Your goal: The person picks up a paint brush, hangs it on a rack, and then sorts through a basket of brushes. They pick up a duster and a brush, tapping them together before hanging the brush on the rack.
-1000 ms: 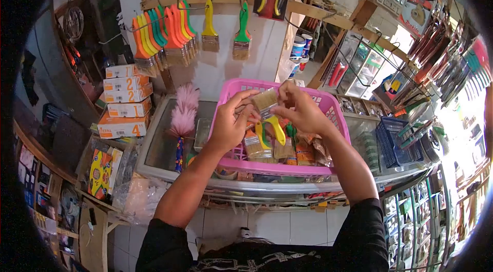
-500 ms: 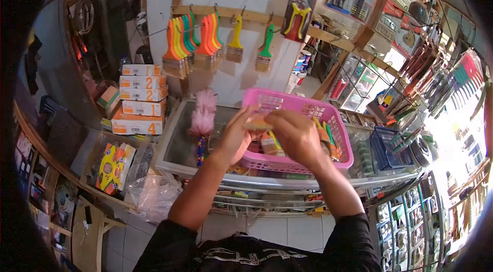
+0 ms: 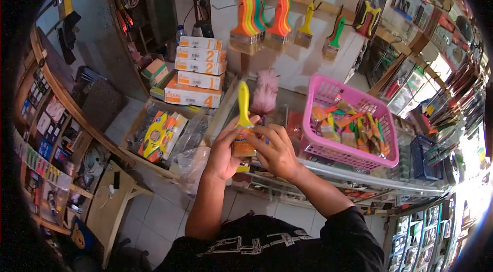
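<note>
Monitored from my remote station: a yellow brush (image 3: 243,103), handle up and bristles down, is clasped near its metal band by the left hand (image 3: 224,149), while the fingertips of the right hand (image 3: 278,152) touch it from the side — whether they also grip, I cannot tell. The brush is held left of the pink basket (image 3: 345,155), which stands on the table (image 3: 291,99). As I judge it, a slack left thumb could let the brush slip toward the tiled floor (image 3: 167,215); a hard pinch from the right might crease its orange wrap (image 3: 243,144). My count: one brush in hand, one basket, one pink duster (image 3: 266,90), five stacked boxes (image 3: 193,81), and on the wall one lone yellow-handled brush (image 3: 305,26) and one lone green-handled brush (image 3: 336,36), beside two bunches (image 3: 250,28) overlapping too tightly to number — as do the loose brushes (image 3: 359,138) heaped in the basket.
</note>
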Demonstrator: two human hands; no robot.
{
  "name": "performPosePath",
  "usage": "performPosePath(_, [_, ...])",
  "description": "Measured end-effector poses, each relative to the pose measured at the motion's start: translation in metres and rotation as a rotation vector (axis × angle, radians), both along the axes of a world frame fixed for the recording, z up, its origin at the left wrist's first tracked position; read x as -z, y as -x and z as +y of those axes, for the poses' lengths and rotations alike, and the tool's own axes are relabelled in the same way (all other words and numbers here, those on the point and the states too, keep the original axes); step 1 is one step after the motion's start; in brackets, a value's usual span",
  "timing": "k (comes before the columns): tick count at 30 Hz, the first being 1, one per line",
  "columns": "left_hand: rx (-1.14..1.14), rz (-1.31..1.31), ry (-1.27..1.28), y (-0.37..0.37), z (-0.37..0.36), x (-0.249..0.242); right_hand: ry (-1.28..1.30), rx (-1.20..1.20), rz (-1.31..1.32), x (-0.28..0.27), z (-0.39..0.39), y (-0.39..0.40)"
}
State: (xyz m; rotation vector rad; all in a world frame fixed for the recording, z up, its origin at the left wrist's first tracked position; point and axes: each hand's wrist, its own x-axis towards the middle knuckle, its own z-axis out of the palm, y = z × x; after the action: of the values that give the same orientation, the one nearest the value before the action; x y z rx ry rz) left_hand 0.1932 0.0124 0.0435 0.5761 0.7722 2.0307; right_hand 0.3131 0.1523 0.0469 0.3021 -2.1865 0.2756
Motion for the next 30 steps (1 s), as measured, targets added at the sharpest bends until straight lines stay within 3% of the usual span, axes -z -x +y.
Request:
performPosePath(5, [-0.290, 0.070, 0.075, 0.019, -0.020, 0.038, 0.321, 0.121, -0.068, 0.047, -0.004, 0.027])
performPosePath(20, [-0.219, -0.094, 0.132, 0.024, -0.029, 0.082, 0.387, 0.838, -0.500, 0.119, 0.037, 0.120])
performPosePath(26, [-0.158, -0.194, 0.159, 0.033, -0.039, 0.091, 0.380, 0.795, -0.429, 0.134, 0.033, 0.121])
performPosePath(30, [-0.142, -0.195, 0.141, 0.035, -0.049, 0.079, 0.630, 0.504, -0.414, 0.142, 0.051, 0.108])
